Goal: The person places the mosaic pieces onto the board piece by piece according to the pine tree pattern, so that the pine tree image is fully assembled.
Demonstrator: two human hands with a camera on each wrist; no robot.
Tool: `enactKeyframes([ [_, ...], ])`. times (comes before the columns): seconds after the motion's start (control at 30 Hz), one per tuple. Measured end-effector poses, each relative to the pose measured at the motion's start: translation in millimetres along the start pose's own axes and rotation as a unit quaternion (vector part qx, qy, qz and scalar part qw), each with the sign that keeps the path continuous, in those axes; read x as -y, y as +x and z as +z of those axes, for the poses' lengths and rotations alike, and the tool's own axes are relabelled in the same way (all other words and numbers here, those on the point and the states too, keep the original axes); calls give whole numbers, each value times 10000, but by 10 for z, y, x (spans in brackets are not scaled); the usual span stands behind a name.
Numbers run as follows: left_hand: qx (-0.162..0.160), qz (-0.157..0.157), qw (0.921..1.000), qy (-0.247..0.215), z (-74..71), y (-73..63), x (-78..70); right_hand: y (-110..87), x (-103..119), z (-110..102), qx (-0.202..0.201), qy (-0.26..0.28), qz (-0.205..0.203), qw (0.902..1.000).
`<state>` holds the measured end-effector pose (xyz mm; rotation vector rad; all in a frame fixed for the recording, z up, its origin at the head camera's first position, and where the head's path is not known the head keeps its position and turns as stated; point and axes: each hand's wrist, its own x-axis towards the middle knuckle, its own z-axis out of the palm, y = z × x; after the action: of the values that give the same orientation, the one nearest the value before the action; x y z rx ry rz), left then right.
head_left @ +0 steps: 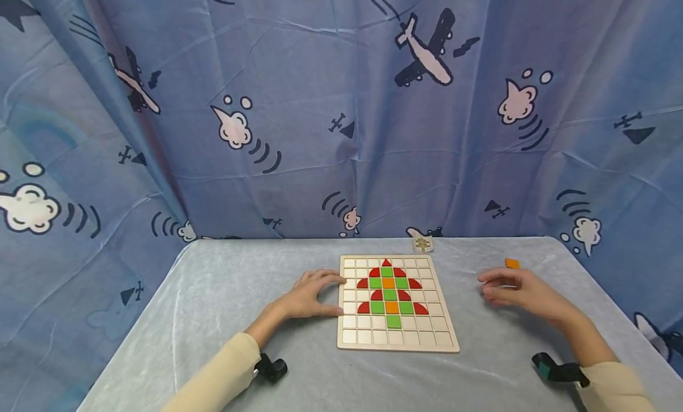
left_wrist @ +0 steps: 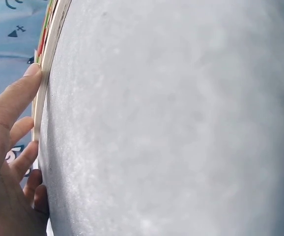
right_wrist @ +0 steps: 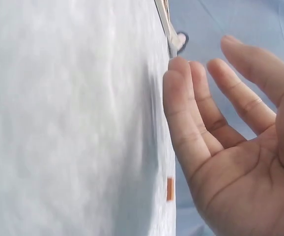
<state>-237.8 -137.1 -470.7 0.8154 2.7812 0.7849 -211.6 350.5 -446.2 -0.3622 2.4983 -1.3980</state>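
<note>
Behind and around the scene hangs a blue curtain (head_left: 320, 104) printed with aeroplanes and clouds. Before it stands the tabletop (head_left: 213, 293), covered in pale grey cloth.

At the middle of the tabletop lies a wooden grid board (head_left: 397, 302), flat, square cells. In it sits a tree-like pattern of tiles: green squares, two orange squares, red curved pieces at the sides, a red tip at the far end, one green square as trunk at the near end. The outer cells show bare.

Left hand (head_left: 312, 296): fingers spread and relaxed, tips touching the left edge of the board; the left wrist view shows a fingertip (left_wrist: 33, 71) against the board's edge. It holds nothing.

Right hand (head_left: 514, 287): well to the right of the board, apart from it, hovering just above the cloth, fingers loosely extended. The right wrist view shows an empty palm (right_wrist: 235, 177).

A loose orange tile (head_left: 512, 263) lies on the cloth just beyond the right hand, at its far side. A small clear box (head_left: 423, 243) stands beyond the board's far edge; contents too small to read.

Judgement: to pick up the orange tile cleanly, pinch it by its edges with thumb and forefinger while the left hand steadies the board so the seated pieces do not shift.
</note>
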Motion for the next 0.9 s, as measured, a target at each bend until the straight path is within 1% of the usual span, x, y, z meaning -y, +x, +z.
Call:
enactKeyframes([
  [0.2,6,-4,10000,1,-1,3,-13,-69,-113,-154,-369,-149,21,9992],
  [0.4,22,10,10000,-13,1,4,-12,-98,-222,-338,-697,-178,23,9974],
  [0.47,29,18,10000,-23,1,4,-11,-93,-261,-403,-774,-327,70,9964],
  [0.57,26,13,10000,-22,0,1,-8,-78,-304,-483,-904,-715,148,9932],
  [0.63,31,2,10000,-12,-1,0,-5,-60,-327,-524,-973,-1011,191,9899],
  [0.7,39,-11,10000,3,-3,-1,-4,-36,-348,-553,-1051,-1196,291,9868],
  [0.8,47,-19,10000,13,-4,0,-4,10,-388,-593,-1115,-1378,366,9835],
  [0.9,52,-15,10000,16,-5,4,-9,47,-436,-626,-1159,-1411,427,9823],
])
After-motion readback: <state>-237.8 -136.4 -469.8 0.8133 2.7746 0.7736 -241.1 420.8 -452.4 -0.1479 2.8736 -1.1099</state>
